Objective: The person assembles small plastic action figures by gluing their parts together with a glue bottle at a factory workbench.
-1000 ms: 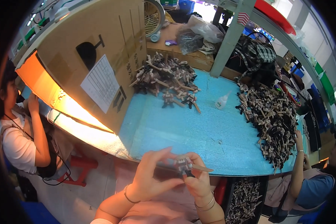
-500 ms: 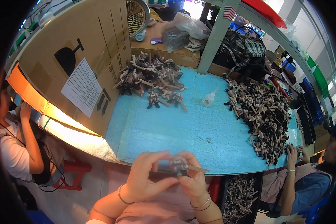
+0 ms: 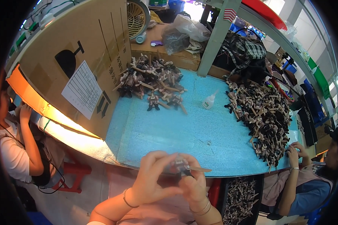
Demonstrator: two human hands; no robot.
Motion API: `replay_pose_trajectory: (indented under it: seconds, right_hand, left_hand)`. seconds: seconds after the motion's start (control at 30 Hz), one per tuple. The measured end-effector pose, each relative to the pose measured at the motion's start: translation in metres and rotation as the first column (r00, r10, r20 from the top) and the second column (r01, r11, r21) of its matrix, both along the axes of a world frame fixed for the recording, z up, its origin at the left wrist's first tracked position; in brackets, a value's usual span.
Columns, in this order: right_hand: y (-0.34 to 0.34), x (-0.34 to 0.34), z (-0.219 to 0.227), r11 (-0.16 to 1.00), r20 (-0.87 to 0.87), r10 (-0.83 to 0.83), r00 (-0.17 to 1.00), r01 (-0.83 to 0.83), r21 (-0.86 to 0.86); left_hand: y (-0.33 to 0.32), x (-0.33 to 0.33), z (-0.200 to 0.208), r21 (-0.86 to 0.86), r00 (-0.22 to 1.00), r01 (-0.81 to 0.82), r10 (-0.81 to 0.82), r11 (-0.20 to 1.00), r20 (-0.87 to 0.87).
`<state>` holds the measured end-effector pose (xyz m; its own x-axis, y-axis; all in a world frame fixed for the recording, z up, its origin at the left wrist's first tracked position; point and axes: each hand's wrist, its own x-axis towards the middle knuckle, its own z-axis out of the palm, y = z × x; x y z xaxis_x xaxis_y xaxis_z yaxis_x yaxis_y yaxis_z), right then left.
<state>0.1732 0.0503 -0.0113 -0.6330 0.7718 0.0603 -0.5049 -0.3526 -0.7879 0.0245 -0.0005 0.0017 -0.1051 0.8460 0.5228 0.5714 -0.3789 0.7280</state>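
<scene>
In front of my body I hold a small toy figure [image 3: 181,165] with a pale, dark-marked torso, dark legs and a flat tan blade-like piece pointing right. My right hand [image 3: 196,187] is closed round its right side, thumb below it. My left hand [image 3: 151,180] curves about the other side, its fingers at the figure's upper part and its thumb stretched toward my right thumb. The fingers partly hide the figure. Beyond my hands, on the blue tabletop [image 3: 157,131], a pile of similar figures [image 3: 150,77] lies at the far left, with two separate ones in front.
A larger heap of figures [image 3: 264,123] covers the right side. A white dropper bottle [image 3: 208,101] stands between the piles. A tall cardboard sheet [image 3: 45,75] borders the left. Below the right edge sits a black tray [image 3: 260,195] of parts. Co-workers sit on both sides.
My left thumb has shifted slightly right, and the figure tilts a little differently in my fingers. The right-hand co-worker's hands have moved a little. The piles and bottle are unchanged.
</scene>
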Motion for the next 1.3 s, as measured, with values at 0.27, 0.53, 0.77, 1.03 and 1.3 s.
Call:
replay_pose_trajectory:
  seconds: [0.27, 0.53, 0.77, 1.03, 1.3]
  right_hand:
    - [-0.013, 0.006, 0.002, 0.993, 0.108, -0.087, 0.99, 0.078, 0.09]
    - [-0.022, 0.01, 0.021, 0.989, 0.066, -0.086, 0.994, 0.077, 0.13]
    - [-0.025, 0.014, 0.018, 0.981, 0.07, -0.079, 0.994, 0.065, 0.184]
    - [-0.037, 0.008, 0.032, 0.954, 0.208, -0.262, 0.942, 0.221, 0.203]
    - [-0.036, 0.013, 0.015, 0.886, 0.253, -0.359, 0.898, 0.243, 0.396]
  left_hand:
    - [-0.003, 0.001, -0.009, -0.041, 0.965, 0.159, -0.147, 0.986, 0.216]
    - [-0.011, 0.006, -0.002, -0.033, 0.896, 0.24, -0.208, 0.97, 0.393]
    - [-0.014, 0.007, -0.006, 0.028, 0.871, 0.285, -0.271, 0.958, 0.41]
    - [-0.014, 0.007, -0.008, 0.009, 0.857, 0.31, -0.283, 0.951, 0.43]
    - [-0.013, 0.005, -0.009, -0.039, 0.798, 0.343, -0.269, 0.939, 0.54]
